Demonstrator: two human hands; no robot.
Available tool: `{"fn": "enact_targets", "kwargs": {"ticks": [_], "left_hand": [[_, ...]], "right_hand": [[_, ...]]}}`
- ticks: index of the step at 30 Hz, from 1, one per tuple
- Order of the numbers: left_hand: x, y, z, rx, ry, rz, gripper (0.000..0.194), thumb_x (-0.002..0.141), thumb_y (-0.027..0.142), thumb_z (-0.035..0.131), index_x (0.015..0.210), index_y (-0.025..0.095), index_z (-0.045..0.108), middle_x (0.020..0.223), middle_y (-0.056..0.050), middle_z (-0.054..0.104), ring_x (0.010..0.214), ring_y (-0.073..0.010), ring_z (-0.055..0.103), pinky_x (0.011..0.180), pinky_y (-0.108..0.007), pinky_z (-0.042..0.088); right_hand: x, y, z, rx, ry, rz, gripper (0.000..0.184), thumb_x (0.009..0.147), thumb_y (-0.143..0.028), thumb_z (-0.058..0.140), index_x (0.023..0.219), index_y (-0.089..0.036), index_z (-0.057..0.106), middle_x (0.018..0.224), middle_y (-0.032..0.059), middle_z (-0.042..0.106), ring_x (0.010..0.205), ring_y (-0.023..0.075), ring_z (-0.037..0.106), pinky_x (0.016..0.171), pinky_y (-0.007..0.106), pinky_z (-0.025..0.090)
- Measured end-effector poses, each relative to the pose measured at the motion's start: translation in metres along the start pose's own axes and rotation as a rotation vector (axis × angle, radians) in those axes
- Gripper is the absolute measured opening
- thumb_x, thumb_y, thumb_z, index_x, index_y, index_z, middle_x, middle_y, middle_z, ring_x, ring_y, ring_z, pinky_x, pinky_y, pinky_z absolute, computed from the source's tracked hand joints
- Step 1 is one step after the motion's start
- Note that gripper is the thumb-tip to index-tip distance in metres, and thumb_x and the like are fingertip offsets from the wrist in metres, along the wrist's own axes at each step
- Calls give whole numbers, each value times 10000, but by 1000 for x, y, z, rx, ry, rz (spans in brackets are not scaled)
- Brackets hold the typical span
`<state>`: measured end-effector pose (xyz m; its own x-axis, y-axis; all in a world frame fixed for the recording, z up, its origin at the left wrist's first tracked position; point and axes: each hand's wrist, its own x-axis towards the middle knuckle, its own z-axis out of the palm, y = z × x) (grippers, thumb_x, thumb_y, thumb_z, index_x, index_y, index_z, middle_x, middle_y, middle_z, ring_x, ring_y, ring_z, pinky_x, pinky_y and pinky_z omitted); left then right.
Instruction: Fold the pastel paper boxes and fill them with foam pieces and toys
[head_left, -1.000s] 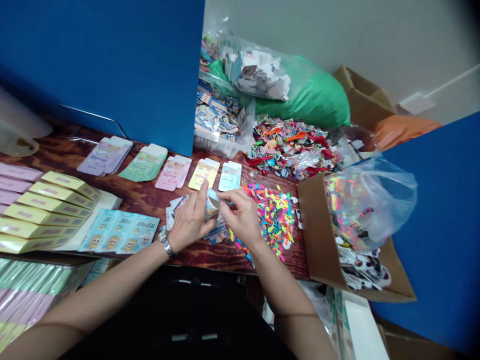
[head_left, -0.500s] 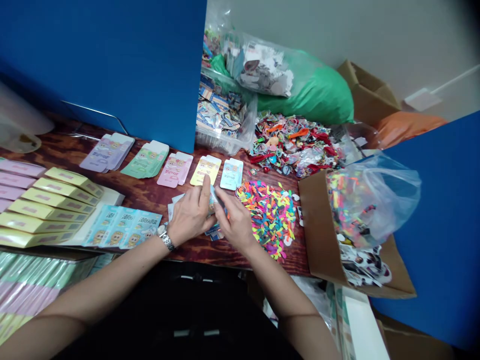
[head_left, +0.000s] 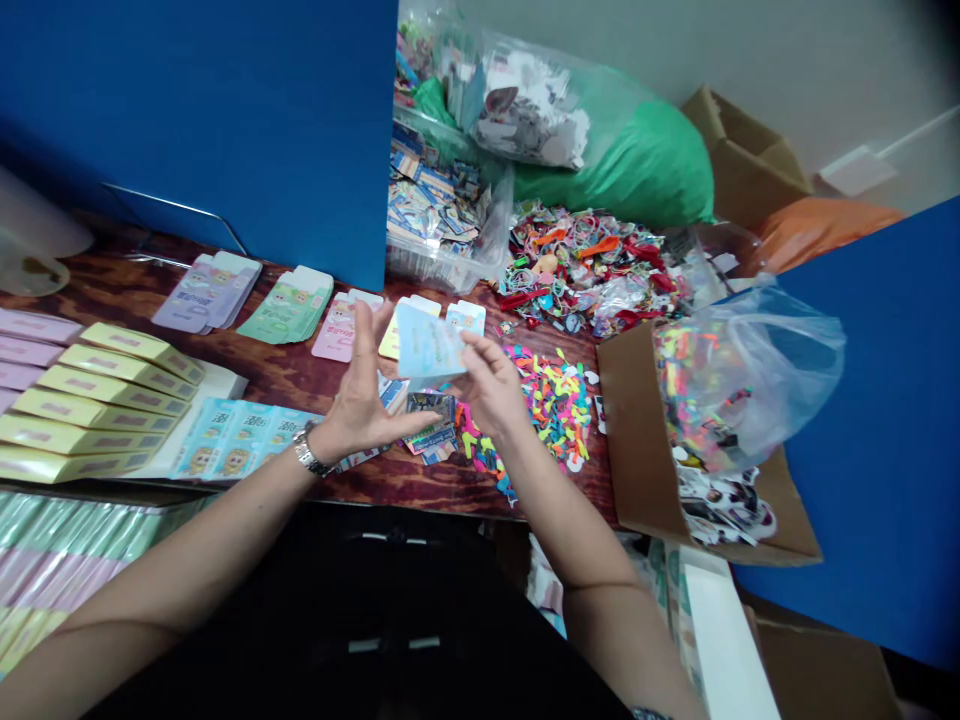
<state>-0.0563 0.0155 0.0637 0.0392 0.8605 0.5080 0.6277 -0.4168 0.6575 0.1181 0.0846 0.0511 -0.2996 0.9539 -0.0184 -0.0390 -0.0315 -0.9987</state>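
Note:
My right hand (head_left: pixel 495 385) pinches the right edge of a light-blue printed carton (head_left: pixel 429 343), raised above the table and slightly blurred. To its left, my left hand (head_left: pixel 364 400) is open, thumb and fingers spread apart, with nothing held. Small printed cards (head_left: pixel 431 428) lie on the table below the carton, near the left thumb. Beside my right wrist is a pile of neon-coloured small pieces (head_left: pixel 559 405). Behind the hands stand stacks of flat cartons: purple (head_left: pixel 199 292), green (head_left: pixel 289 305), pink (head_left: pixel 334 328), yellow (head_left: pixel 388 343) and blue (head_left: pixel 466 317), the last ones partly covered.
Blue cartons (head_left: pixel 244 440) and rows of yellow boxes (head_left: pixel 97 400) sit at the left. A cardboard box (head_left: pixel 637 430) with a clear bag borders the right side. Farther back are a mixed trinket heap (head_left: pixel 592 265), a clear bin (head_left: pixel 450 265) and a blue panel (head_left: pixel 225 120).
My hands have parted; the left has opened and moved left. The blue carton, mostly hidden between them before, is now lifted in my right hand. The view has shifted slightly.

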Motion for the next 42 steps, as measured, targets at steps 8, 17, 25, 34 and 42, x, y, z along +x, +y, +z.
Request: {"fn": "enact_targets", "kwargs": {"ticks": [8, 17, 25, 34, 42], "left_hand": [[-13, -18, 11, -196, 60, -191, 826, 733, 451, 766, 1401, 164, 373, 1374, -171, 512, 1256, -309, 545, 1020, -444, 505], [-26, -30, 6, -10, 25, -292, 792, 709, 459, 773, 1343, 154, 410, 1265, -129, 558, 1131, -273, 591, 931, -392, 524], [-31, -37, -5, 281, -25, -172, 622, 744, 458, 735, 1231, 155, 494, 1115, -115, 602, 1059, -294, 591, 905, -407, 501], [-34, -19, 8, 417, -173, -127, 424, 827, 309, 645, 1205, 148, 539, 1055, -133, 594, 1015, -316, 537, 816, -421, 483], [-29, -26, 10, 248, -147, -73, 559, 818, 379, 685, 1274, 151, 455, 1148, -133, 589, 1068, -302, 550, 913, -424, 468]], "right_hand": [[-29, 18, -22, -899, -411, -205, 478, 902, -381, 648, 1337, -199, 567, 1228, 145, 641, 1090, 274, 632, 926, 442, 533], [-37, 34, -40, -1202, -513, -237, 179, 895, -242, 655, 1062, -177, 651, 1139, 130, 662, 1000, 228, 638, 818, 341, 528], [-27, -74, -65, -859, -203, -480, 153, 977, -241, 524, 1030, -232, 668, 922, 34, 685, 825, 165, 626, 739, 289, 490], [-15, -54, -19, -1197, -217, -720, 225, 993, -201, 478, 1019, -234, 700, 887, 47, 663, 836, 174, 596, 758, 280, 463], [-17, -51, -17, -1079, -182, -659, 228, 998, -204, 466, 1035, -206, 691, 938, 61, 674, 880, 170, 632, 802, 281, 516]]}}
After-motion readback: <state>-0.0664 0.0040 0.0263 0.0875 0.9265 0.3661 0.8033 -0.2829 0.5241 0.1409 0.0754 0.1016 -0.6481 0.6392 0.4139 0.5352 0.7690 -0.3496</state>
